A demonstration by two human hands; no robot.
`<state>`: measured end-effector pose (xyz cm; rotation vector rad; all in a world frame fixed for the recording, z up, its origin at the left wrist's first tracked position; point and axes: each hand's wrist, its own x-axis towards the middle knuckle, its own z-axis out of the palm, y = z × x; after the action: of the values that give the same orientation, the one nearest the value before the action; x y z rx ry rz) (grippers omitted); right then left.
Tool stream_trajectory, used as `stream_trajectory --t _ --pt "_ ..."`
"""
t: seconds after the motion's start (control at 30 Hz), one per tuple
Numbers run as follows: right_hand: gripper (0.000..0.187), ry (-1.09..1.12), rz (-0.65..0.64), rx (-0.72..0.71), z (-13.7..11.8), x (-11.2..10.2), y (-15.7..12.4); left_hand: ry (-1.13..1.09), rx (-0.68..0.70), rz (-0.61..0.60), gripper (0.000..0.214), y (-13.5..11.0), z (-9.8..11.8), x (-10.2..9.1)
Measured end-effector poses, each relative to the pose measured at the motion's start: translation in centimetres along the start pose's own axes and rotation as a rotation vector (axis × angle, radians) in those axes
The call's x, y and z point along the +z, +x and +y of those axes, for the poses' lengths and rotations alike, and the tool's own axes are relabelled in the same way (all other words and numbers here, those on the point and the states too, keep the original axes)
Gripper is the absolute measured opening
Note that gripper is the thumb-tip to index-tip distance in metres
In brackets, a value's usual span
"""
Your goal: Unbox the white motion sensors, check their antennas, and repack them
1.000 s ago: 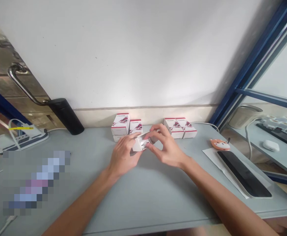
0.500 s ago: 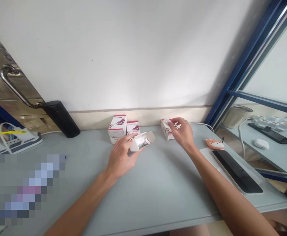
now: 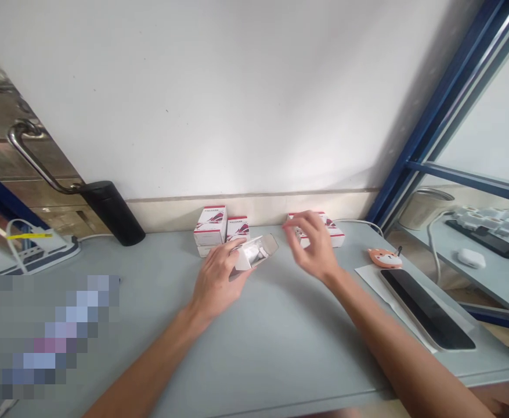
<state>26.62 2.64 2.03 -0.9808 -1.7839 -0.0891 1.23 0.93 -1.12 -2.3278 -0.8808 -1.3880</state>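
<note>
Workspace: grey desk (image 3: 280,342), white wall (image 3: 254,104)

Both bare forearms, left (image 3: 156,348) and right (image 3: 389,331), slant inward from the lower edge. The left hand (image 3: 217,277) is curled in a grip; the right hand (image 3: 316,249) hovers, fingers bent, thumb parted from the forefinger.

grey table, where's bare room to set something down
Widest: the tabletop between the forearms, from the left hand and right hand to the front edge. Another: between the black cylinder, the pixelated area and the left forearm. Crowded: the back, with red-and-white boxes, and the right, with a dark slab on white paper.
</note>
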Motion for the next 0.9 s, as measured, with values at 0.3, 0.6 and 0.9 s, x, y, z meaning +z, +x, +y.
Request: stream_trajectory --t 0.3,0.6,0.9 --pt "0.03 -0.096 -0.314 -0.117 -2.6 1.6 -1.2 0.02 0.057 -0.009 0.055 0.2 -0.1 -0.3" --pt "0.016 -0.003 -0.436 -0.084 -1.5 1.0 -0.5 0.014 0.091 -0.032 0.052 0.5 -0.2 -0.4" --pt "0.015 -0.185 0.015 0.457 5.1 -1.9 1.2 0.006 0.031 0.032 0.057 0.1 -0.8 0.1"
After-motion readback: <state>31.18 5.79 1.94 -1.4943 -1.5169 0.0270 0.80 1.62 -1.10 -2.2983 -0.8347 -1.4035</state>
